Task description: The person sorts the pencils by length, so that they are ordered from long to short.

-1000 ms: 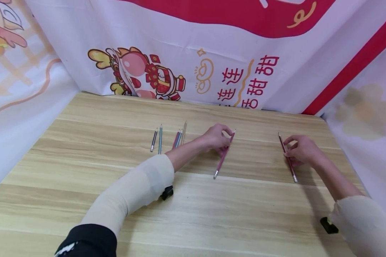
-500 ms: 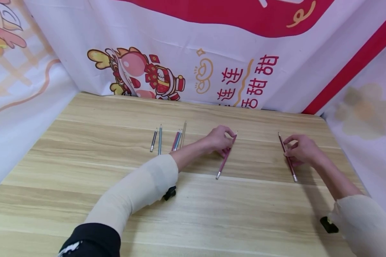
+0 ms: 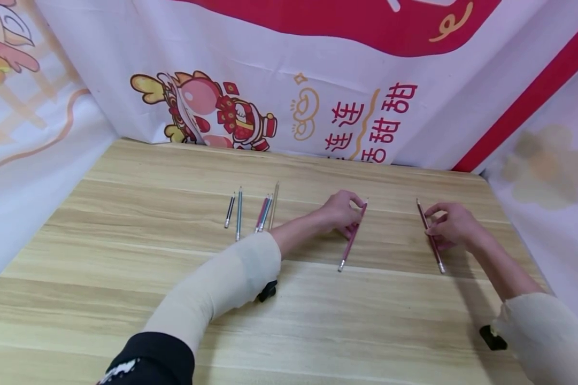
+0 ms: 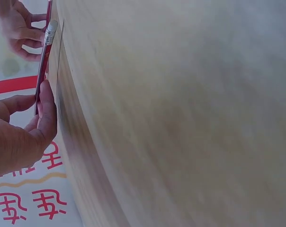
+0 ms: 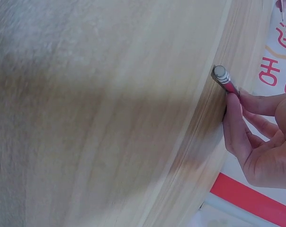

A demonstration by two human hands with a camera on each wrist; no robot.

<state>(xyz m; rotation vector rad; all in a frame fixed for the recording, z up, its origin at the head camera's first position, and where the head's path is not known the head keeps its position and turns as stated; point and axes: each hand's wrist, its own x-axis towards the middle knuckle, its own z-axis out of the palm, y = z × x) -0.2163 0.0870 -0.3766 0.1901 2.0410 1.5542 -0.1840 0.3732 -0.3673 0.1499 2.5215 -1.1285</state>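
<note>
In the head view my left hand (image 3: 343, 211) pinches a pink-red pencil (image 3: 350, 245) by its upper half, its eraser end pointing toward me. The left wrist view shows thumb and fingers on that pencil (image 4: 44, 61), its white eraser and metal band at the top. Farther right, my right hand (image 3: 449, 224) pinches a dark red pencil (image 3: 433, 239), tilted the other way, eraser end nearest me. In the right wrist view this pencil (image 5: 223, 75) shows its eraser end above the fingertips (image 5: 233, 101); most of its shaft is hidden by the hand.
Left of my left arm lie several pencils: a short dark blue one (image 3: 230, 210), a teal one (image 3: 239, 211), a pink one (image 3: 262, 211) beside a blue one (image 3: 267, 211), and a tan one (image 3: 274, 200). A printed cloth (image 3: 269, 64) hangs behind the wooden table (image 3: 317, 331).
My left hand has moved to the right with the pink-red pencil, nearer to the right hand. The right hand and its dark red pencil have stayed in place.
</note>
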